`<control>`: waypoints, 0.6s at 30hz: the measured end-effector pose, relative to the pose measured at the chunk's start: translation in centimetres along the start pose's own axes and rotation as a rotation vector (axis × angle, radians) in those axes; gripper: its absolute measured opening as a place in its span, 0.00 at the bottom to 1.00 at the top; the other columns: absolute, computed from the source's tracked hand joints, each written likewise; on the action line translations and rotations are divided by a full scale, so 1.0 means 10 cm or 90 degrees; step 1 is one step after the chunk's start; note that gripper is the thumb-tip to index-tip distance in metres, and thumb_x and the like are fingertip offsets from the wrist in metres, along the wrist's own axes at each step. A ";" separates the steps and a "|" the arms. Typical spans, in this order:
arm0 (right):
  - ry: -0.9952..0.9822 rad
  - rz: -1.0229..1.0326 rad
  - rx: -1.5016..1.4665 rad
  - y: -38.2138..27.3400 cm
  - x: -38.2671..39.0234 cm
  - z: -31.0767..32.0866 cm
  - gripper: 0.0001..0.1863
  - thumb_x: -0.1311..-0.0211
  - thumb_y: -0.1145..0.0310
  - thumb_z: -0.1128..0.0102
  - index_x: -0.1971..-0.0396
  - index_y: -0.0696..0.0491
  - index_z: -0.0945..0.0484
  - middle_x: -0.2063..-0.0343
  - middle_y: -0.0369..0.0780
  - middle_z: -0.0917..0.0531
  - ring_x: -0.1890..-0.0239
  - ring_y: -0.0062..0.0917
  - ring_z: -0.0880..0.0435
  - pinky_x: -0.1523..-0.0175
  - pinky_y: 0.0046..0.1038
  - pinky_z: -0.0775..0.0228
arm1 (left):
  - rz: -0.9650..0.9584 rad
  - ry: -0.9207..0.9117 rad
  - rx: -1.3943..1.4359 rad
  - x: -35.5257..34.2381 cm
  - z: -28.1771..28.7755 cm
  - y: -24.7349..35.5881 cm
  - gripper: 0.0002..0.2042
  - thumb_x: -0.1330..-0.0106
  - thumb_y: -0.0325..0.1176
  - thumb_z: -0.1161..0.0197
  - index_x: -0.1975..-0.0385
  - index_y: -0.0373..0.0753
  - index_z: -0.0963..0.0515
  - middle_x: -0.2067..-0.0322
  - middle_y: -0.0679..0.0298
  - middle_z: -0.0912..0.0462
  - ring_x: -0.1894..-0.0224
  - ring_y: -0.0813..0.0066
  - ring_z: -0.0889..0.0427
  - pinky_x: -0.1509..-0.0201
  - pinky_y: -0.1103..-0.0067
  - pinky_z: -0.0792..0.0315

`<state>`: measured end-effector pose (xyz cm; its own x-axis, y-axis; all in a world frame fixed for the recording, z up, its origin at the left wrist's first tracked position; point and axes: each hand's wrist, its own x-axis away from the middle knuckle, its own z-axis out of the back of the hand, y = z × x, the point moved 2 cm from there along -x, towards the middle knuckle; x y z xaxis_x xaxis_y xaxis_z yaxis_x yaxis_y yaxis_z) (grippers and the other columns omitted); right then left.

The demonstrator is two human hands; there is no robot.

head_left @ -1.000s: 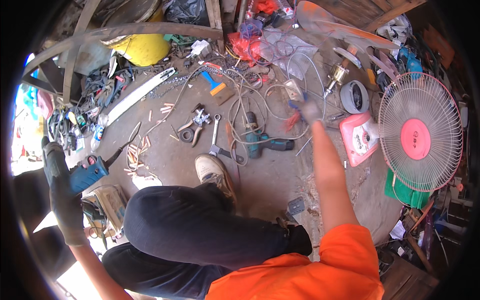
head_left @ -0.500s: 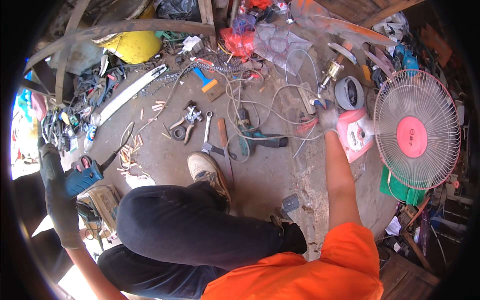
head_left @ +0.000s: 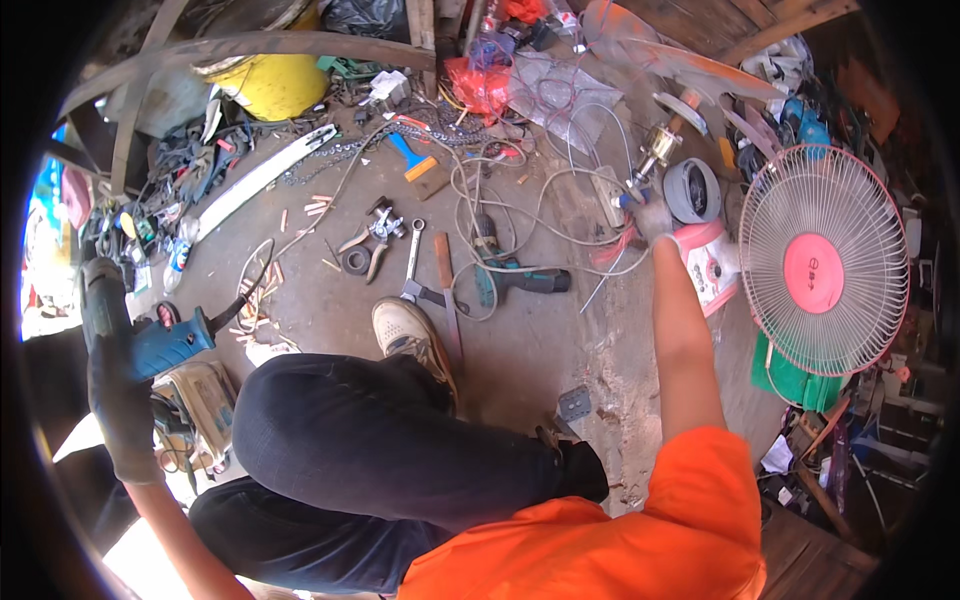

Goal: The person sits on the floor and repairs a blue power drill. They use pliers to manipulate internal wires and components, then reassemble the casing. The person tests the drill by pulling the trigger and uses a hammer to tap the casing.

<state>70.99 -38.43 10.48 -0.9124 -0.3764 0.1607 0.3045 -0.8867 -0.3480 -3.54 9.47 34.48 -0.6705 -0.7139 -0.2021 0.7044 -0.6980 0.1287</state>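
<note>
My left hand [head_left: 115, 400], in a dark grey glove, is wrapped round a blue corded power tool [head_left: 172, 346] at the far left. The tool's working end is hard to make out. At right, my outstretched right hand [head_left: 655, 216], in a lighter grey glove, is closed at a small blue piece [head_left: 630, 201]; blur hides exactly what its fingers hold. That hand is beside a pale power strip [head_left: 606, 188] and below a metal motor rotor [head_left: 660, 145]. A grey ring-shaped housing [head_left: 692, 190] and a pink fan base [head_left: 704, 262] lie close to its right.
A fan with a round wire guard [head_left: 822, 262] stands at right. Across the floor lie a teal cordless drill [head_left: 500, 270], a wrench [head_left: 414, 255], a blue-handled scraper [head_left: 408, 155] and loose cable [head_left: 545, 205]. A yellow bucket [head_left: 275, 90] stands far left.
My right hand has shifted slightly, with the blue piece still at its fingers. My left hand and the power tool have moved a little. The view has tilted slightly.
</note>
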 end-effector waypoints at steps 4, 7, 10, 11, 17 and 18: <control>-0.087 -0.040 -0.092 0.19 -0.05 -0.21 0.37 0.48 0.49 0.28 0.44 0.59 0.23 0.51 0.56 0.16 0.46 0.48 0.16 0.40 0.43 0.27 | -0.013 0.014 -0.051 0.05 -0.01 0.01 0.30 0.42 0.22 0.32 0.36 0.38 0.26 0.38 0.50 0.23 0.34 0.49 0.27 0.28 0.64 0.34; -0.038 0.034 0.026 -0.15 0.18 -0.25 0.36 0.48 0.50 0.28 0.43 0.58 0.24 0.51 0.55 0.16 0.47 0.48 0.16 0.40 0.43 0.26 | -0.018 0.018 -0.047 0.13 0.08 -0.10 0.31 0.41 0.22 0.31 0.35 0.35 0.28 0.37 0.50 0.24 0.34 0.54 0.26 0.29 0.66 0.34; 0.027 0.026 0.081 -0.35 0.22 -0.14 0.33 0.46 0.53 0.31 0.43 0.55 0.24 0.51 0.55 0.16 0.47 0.49 0.16 0.40 0.44 0.26 | -0.058 0.024 -0.167 0.16 0.14 -0.10 0.33 0.39 0.22 0.32 0.31 0.31 0.34 0.36 0.51 0.24 0.35 0.64 0.25 0.29 0.72 0.33; 0.000 0.015 0.118 -0.47 0.26 -0.07 0.31 0.43 0.52 0.34 0.42 0.52 0.25 0.50 0.55 0.16 0.45 0.50 0.17 0.40 0.47 0.26 | -0.075 0.015 -0.192 0.17 0.18 -0.10 0.33 0.38 0.22 0.31 0.31 0.31 0.34 0.36 0.50 0.24 0.34 0.64 0.25 0.29 0.72 0.34; -0.122 0.117 0.363 -0.80 0.17 0.02 0.31 0.36 0.46 0.43 0.39 0.50 0.24 0.44 0.55 0.19 0.40 0.49 0.20 0.32 0.48 0.35 | -0.008 0.053 -0.029 0.23 0.13 -0.06 0.33 0.46 0.18 0.30 0.36 0.36 0.27 0.41 0.49 0.22 0.37 0.49 0.24 0.31 0.64 0.32; -0.132 0.137 0.405 -0.85 0.18 0.00 0.32 0.36 0.45 0.44 0.38 0.49 0.24 0.43 0.54 0.19 0.39 0.48 0.21 0.29 0.48 0.40 | -0.004 0.047 -0.008 0.26 0.15 -0.06 0.33 0.44 0.18 0.30 0.35 0.35 0.29 0.40 0.50 0.22 0.37 0.51 0.24 0.31 0.65 0.31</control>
<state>66.78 -31.51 13.72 -0.7623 -0.5486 0.3434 0.6310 -0.7479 0.2061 -6.03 7.98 35.32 -0.6560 -0.7029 -0.2748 0.7034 -0.7014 0.1152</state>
